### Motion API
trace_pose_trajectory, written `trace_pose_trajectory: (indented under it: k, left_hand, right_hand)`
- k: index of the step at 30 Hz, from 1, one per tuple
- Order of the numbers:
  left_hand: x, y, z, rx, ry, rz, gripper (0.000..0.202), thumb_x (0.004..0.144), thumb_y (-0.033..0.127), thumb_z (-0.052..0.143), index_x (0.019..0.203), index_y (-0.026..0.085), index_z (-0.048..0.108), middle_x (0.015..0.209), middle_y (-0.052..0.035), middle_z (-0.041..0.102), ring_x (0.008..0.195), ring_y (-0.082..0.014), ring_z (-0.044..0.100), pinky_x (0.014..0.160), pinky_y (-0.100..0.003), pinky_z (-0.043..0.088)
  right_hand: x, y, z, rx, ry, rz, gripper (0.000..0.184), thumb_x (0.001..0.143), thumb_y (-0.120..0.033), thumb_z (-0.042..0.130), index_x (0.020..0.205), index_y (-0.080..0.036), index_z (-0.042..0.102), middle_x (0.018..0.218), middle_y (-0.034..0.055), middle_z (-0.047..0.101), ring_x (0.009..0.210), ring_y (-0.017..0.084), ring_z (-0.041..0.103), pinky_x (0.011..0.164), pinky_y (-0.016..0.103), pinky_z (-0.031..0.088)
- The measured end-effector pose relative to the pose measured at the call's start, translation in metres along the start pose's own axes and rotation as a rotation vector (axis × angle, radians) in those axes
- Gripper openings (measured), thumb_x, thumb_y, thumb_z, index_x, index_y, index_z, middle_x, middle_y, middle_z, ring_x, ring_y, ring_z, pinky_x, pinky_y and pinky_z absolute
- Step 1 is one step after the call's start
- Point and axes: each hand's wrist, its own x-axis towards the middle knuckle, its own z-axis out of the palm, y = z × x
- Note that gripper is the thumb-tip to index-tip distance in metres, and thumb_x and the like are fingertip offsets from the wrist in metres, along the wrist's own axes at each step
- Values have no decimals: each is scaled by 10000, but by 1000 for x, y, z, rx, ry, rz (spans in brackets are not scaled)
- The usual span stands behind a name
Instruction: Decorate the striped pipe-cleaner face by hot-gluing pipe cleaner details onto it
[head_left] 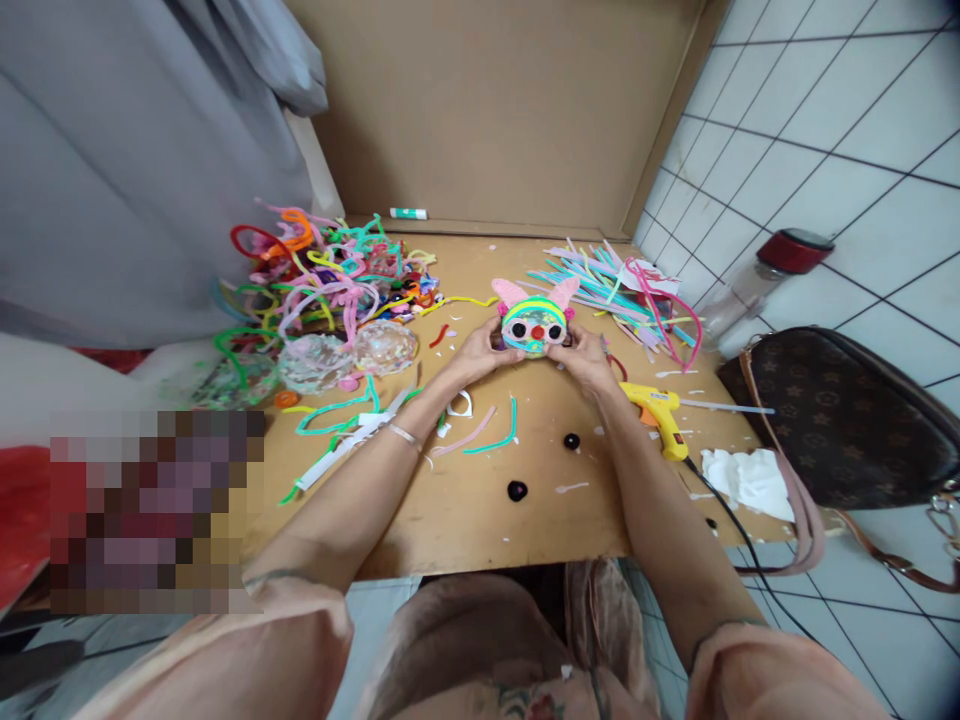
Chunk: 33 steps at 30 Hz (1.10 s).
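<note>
Head view, looking down the forearms to a brown bench (480, 510) set against a cardboard backboard (495, 110). Both hands meet at mid-bench around a small round pipe-cleaner figure (534, 322): striped in bright bands, two pink ears on top, two dark eyes and a red nose facing the camera.

Left hand (480, 352): on the figure's left side, fingers curled against it, holding it. A thin bracelet sits on this wrist.

Right hand (583, 358): on the figure's right side, fingers closed against it, holding it. The figure sits low between the two hands, at or just above the bench surface; whether it touches the bench cannot be told.

Surroundings:
- Tangled heap of coloured pipe cleaners (322, 270) at the left rear of the bench.
- Two clear crinkled balls (349, 355) just in front of that heap.
- Sheaf of straight pipe cleaners (615, 285), mostly teal and pink, at right rear.
- Yellow glue gun (660, 412) lying just right of the right wrist, black cord running off the bench edge.
- Two black pompoms (544, 466) on the bare bench between the forearms.
- Loose teal and pink offcuts (487, 437) near the left forearm.
- White crumpled paper (742, 478) at the right edge.
- Brown patterned handbag (840, 420) on the tiled floor to the right, a red-lidded jar (765, 275) behind it.
- Grey cloth (135, 150) hanging at left.
</note>
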Motion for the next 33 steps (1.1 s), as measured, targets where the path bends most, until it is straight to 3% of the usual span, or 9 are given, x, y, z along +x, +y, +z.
trace_pose_trajectory:
  k: [16,25,33]
  left_hand:
    - [-1,2,-1,-18,-5,-23,898,609,413,888,1388,104,566,1380,-209,677,1169,-328,702,1067,-491,533]
    - [-2,4,0,-9,9,-30,884,613,369,886,1398,115,569,1385,-184,686,1117,-293,715,1048,-449,543]
    - [0,-1,-2,-24,-6,-16,846,631,372,874,1385,129,576,1411,-183,664,1140,-288,702,1056,-446,529]
  right_hand:
    - [0,0,0,-1,-9,8,468,527,-345,799,941,-196,638,981,77,766,986,257,697,890,407,587]
    - [1,1,0,11,5,5,450,527,-330,793,928,-195,641,949,63,767,936,235,693,886,398,583]
    - [0,2,-1,70,-12,26,520,487,-336,874,941,-205,657,971,55,782,934,232,696,919,398,569]
